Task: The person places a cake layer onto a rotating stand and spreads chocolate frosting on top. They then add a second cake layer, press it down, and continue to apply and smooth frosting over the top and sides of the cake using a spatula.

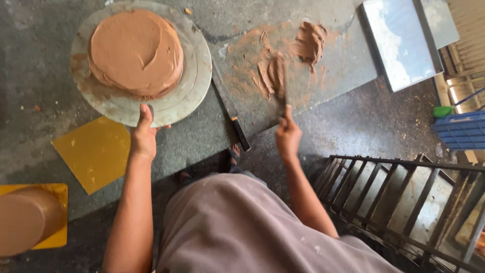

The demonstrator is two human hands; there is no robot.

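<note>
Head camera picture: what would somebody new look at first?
Probably the round brown frosted cake on its metal turntable at the upper left, whose near edge the left hand touches. Next, the brown frosting smears on the grey counter in the middle, where the right hand holds a spatula. A yellow square board lies at the left.
</note>
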